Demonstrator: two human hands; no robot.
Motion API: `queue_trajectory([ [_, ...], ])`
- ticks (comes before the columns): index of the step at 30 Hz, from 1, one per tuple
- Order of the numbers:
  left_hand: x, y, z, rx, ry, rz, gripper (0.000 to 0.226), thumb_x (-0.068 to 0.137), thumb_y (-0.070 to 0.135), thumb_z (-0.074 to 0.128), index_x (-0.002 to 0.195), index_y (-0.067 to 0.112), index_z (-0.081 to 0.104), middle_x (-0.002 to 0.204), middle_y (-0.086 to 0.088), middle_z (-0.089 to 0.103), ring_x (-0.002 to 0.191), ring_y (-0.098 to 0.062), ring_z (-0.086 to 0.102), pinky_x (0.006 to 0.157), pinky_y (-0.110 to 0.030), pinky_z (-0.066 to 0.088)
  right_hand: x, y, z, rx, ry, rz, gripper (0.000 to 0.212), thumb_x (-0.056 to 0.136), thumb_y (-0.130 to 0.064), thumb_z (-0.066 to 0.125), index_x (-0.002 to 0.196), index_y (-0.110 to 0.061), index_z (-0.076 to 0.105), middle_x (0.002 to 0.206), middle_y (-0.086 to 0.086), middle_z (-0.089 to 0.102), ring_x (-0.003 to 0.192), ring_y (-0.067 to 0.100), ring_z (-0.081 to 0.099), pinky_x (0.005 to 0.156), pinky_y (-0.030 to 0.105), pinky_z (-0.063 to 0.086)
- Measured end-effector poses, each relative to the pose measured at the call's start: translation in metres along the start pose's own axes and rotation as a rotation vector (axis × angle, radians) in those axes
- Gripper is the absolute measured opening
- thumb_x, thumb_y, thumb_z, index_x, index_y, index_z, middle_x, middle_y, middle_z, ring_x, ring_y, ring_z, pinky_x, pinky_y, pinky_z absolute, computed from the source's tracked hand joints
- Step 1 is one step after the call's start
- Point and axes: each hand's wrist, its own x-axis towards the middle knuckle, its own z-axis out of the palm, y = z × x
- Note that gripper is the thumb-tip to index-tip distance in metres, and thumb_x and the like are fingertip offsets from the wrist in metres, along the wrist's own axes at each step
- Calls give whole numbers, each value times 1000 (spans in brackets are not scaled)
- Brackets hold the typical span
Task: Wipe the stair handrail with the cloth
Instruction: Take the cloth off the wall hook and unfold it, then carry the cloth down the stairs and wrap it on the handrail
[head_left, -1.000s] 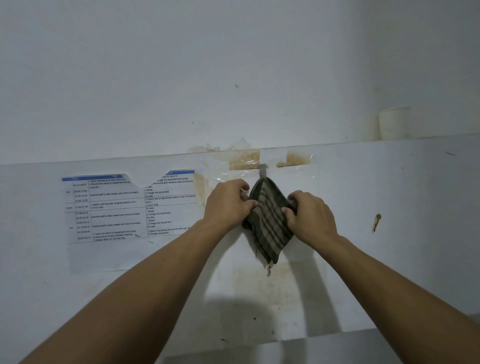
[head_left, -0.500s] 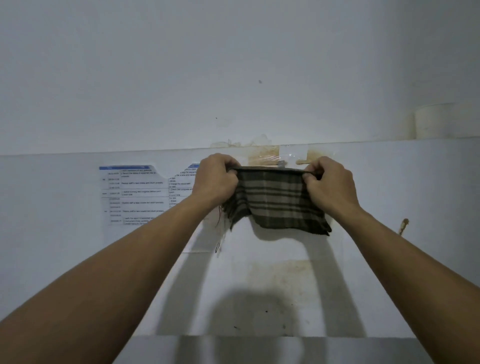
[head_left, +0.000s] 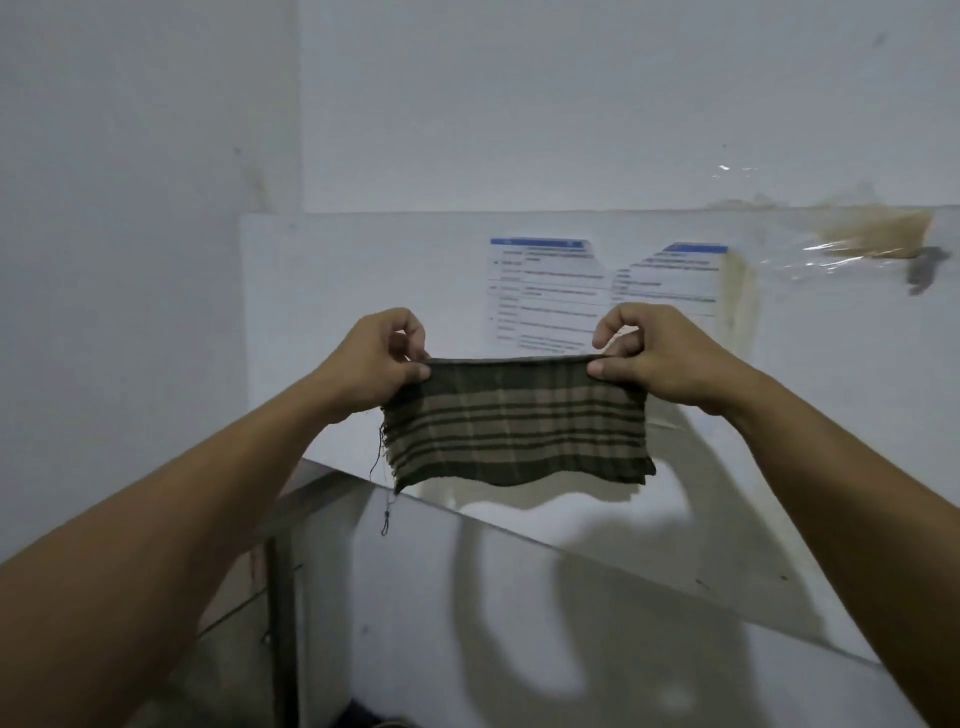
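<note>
wall notice, print seemingly too blurred to read

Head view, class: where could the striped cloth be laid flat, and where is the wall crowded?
Free: the bare ledge top beneath the striped cloth, right of the metal post. Crowded: the printed schedule and tape residue behind both hands.
</note>
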Motion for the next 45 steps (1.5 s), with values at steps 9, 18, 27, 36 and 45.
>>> queue_trajectory([
  [9,-113,-126,-154,116,123,-344,30,91,-7,49,95,8,75,97,-16,70,73,-15,58,56,-17,51,71,-109,202,132,-377,-189,29,87,1,55,92,-18,76,89,-1,74,79,10,66,67,19,51],
  [18,-263,-159,-284,249,467,-629,31,83,-1,65,109,15,70,105,-6,69,91,-17,65,60,-16,54,84,-267,370,305,-644,-516,29,84,-2,59,101,-18,74,93,-3,72,82,5,64,69,17,50],
  [27,-426,-113,-337,574,815,-1001,39,79,-1,69,111,20,70,107,-3,69,95,-17,64,70,-14,49,27,-416,495,408,-1026,-1016,44,73,-4,76,114,-17,69,102,0,68,93,13,63,74,20,48],
  [36,-578,-19,-324,789,1132,-1327,48,73,-3,74,115,19,68,114,-4,67,103,-19,64,93,-31,52,-114,-561,545,580,-1214,-1453,48,75,-6,76,121,-15,65,109,0,65,99,16,60,89,30,48],
  [45,-727,110,-336,888,1394,-1532,47,76,3,74,116,24,66,113,1,63,103,-13,59,89,-28,51,-300,-713,526,781,-1313,-1741,45,78,-4,72,120,-17,64,108,-1,62,102,19,59,90,38,53],
])
